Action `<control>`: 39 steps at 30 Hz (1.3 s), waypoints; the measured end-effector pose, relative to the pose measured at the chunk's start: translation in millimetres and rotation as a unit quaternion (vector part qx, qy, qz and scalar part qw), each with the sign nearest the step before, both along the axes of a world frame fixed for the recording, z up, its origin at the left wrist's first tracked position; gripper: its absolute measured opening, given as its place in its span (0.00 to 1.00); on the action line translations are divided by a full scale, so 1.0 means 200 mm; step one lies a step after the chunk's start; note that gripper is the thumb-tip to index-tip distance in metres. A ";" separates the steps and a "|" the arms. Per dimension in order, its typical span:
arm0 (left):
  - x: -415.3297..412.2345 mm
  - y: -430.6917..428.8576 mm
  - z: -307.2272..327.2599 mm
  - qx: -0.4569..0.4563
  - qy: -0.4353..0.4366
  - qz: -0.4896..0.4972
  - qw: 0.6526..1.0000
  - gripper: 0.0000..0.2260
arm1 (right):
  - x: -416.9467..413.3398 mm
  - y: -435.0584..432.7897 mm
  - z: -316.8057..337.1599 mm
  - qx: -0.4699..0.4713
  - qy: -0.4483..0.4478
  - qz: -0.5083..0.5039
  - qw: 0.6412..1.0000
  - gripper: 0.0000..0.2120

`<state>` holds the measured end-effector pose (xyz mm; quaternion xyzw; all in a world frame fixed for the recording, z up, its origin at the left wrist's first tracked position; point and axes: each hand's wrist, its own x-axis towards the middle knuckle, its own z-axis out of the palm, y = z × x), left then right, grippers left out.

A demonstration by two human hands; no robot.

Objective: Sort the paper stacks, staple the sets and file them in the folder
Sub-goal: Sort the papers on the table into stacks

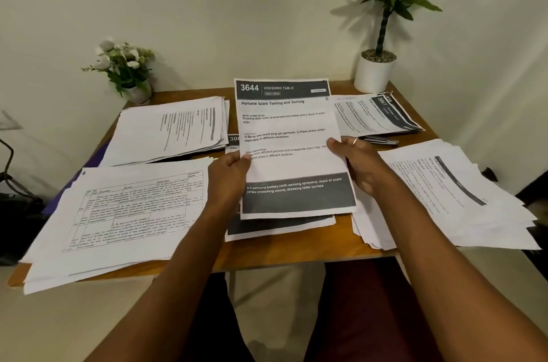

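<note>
Head view: At the centre of the frame, a person holds a printed sheet (290,130) headed "3644 Dressing Table" above a wooden table (296,252). The left hand (229,173) pinches its left edge and the right hand (355,163) its right edge, each with the thumb on the printed face. The hands are apart, with the page between them.

A centre stack (281,226) with the same dark banding lies directly under the sheet. Four more piles ring it: an upper-left stack (172,127), a lower-left stack (127,213) printed with tables, an upper-right stack (376,114) with dark headers and a lower-right stack (444,192).

A dark metal tool (379,140), possibly a stapler, lies just beyond the right hand. A purple edge (59,201) shows under the left piles; whether it is the folder cannot be told. A potted plant (375,71) and a flower pot (124,65) stand at the table's far corners.

The step appears to be sorting. Doing it well likely means reading the header first, matching it to the dark-headed piles, then laying the page down square so that the edges line up for stapling.
</note>
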<state>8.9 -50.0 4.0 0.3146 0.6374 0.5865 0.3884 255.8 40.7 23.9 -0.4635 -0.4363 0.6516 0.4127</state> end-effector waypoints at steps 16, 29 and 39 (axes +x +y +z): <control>0.13 -0.09 -0.02 -0.089 0.371 -0.306 0.872 0.33 | 0.16 0.18 0.00 -0.091 -0.003 -0.254 0.963 0.04; 0.35 -0.17 0.00 -0.098 0.583 -0.386 0.708 0.19 | 0.07 0.11 0.02 -0.002 -0.079 -0.311 0.947 0.17; 0.32 -0.15 0.01 -0.087 0.496 -0.235 0.831 0.14 | -0.12 -0.07 -0.02 0.014 -0.363 -0.022 0.932 0.08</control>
